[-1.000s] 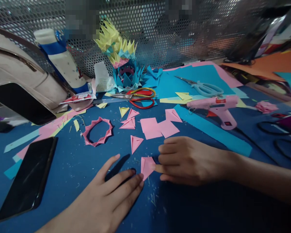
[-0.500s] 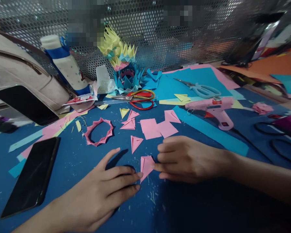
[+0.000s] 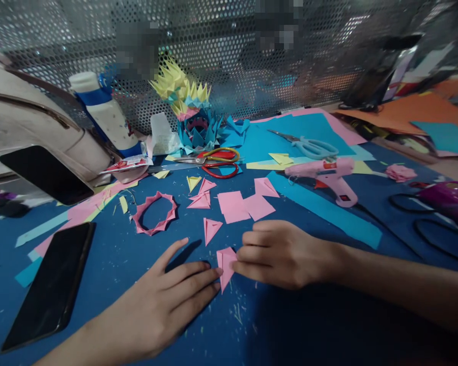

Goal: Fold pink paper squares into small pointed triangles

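A small folded pink paper piece [image 3: 225,263] lies on the blue table surface [image 3: 114,259] between my hands. My left hand [image 3: 168,300] lies flat with fingers stretched out, its fingertips pressing the piece's left edge. My right hand [image 3: 282,252] has its fingers curled and pressed together on the piece's right side. Just beyond lie another pink folded triangle [image 3: 210,229], two pink paper squares [image 3: 244,206] and a pink ring of folded units [image 3: 154,212].
A black phone [image 3: 49,287] lies at the left. Farther back are red-and-yellow scissors [image 3: 217,161], pale blue scissors [image 3: 309,146], a pink glue gun [image 3: 330,173], a glue bottle [image 3: 103,114], a blue-and-yellow folded paper model [image 3: 193,114], a beige bag [image 3: 30,132] and perforated metal screen.
Both hands shifted slightly left with the pink piece. The right fingers have closed in over its right side and it now looks narrower.
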Demonstrator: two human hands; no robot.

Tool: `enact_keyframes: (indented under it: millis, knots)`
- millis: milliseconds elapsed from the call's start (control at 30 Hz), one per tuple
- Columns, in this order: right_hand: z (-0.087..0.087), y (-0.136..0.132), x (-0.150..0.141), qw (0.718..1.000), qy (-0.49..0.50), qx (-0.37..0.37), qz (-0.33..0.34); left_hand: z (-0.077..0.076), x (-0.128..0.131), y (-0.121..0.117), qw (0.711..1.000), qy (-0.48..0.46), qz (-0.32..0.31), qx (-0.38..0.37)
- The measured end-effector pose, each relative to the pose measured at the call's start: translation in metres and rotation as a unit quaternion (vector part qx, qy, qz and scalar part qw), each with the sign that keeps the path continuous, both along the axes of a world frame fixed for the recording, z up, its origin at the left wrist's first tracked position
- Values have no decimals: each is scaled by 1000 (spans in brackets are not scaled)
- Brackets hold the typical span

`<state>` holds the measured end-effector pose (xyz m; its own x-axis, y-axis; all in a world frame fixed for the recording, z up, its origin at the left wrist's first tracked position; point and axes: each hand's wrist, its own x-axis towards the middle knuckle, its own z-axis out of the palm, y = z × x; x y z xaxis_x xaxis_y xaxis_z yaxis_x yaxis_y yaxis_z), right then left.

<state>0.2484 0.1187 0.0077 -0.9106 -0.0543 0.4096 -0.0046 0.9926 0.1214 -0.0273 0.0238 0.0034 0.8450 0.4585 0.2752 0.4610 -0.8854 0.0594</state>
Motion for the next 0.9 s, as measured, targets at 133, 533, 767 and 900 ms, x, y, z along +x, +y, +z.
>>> enact_keyframes:
  millis: [133, 533, 767, 900]
  knots:
    - [-2, 1, -3, 999, -22, 2, -31, -3, 1, -1, 1000, 19, 8, -4]
    - [-10, -1, -10, 957, -3, -252, -141, -1, 12, -4, 998, 37, 47, -22]
    - [-7, -2, -13, 937, 8, -311, -159, -2, 14, -3, 996, 30, 90, -4]
    - [-8, -1, -11, 940, 22, -306, -151, -2, 15, -1, 994, 23, 102, -11]
